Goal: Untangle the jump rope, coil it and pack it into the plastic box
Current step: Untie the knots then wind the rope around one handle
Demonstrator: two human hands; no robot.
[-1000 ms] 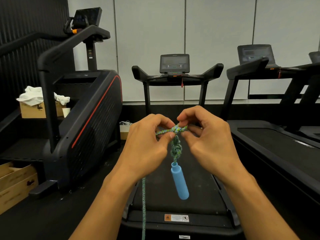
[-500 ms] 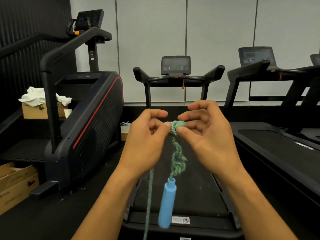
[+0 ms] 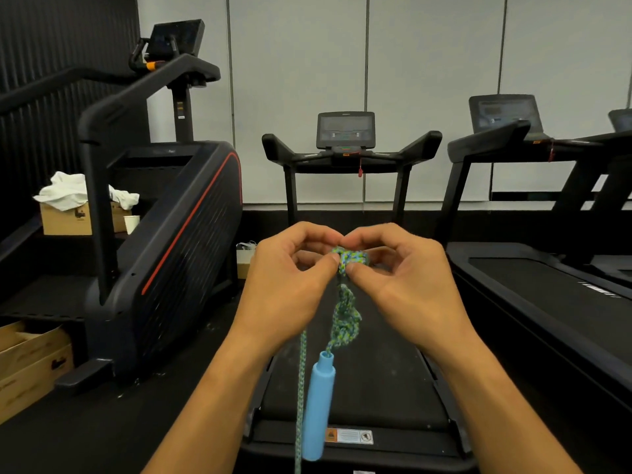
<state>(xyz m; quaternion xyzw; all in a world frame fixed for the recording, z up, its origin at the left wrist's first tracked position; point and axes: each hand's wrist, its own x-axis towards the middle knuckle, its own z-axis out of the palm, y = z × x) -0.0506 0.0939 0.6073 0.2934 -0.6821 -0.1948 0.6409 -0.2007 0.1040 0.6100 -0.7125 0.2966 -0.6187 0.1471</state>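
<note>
Two hands are showing, the left hand [image 3: 287,285] and the right hand [image 3: 407,285]. One jump rope [image 3: 345,313] is hanging between them, with one blue handle [image 3: 319,405] dangling and two knots sitting along it. Three treadmills are standing: one [image 3: 345,155] straight ahead, one [image 3: 533,268] to the right, and one console [image 3: 620,119] peeking in at the far right edge. One stair climber [image 3: 178,227] is standing on the left. Three cardboard boxes are lying on the left, one [image 3: 68,220] far and two [image 3: 30,367] near. One paper cup [image 3: 131,224] is sitting beside the far box.

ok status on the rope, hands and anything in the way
Left hand and right hand both pinching the knot. Second tangle below, blue handle dangling. Plastic box not in view.
</note>
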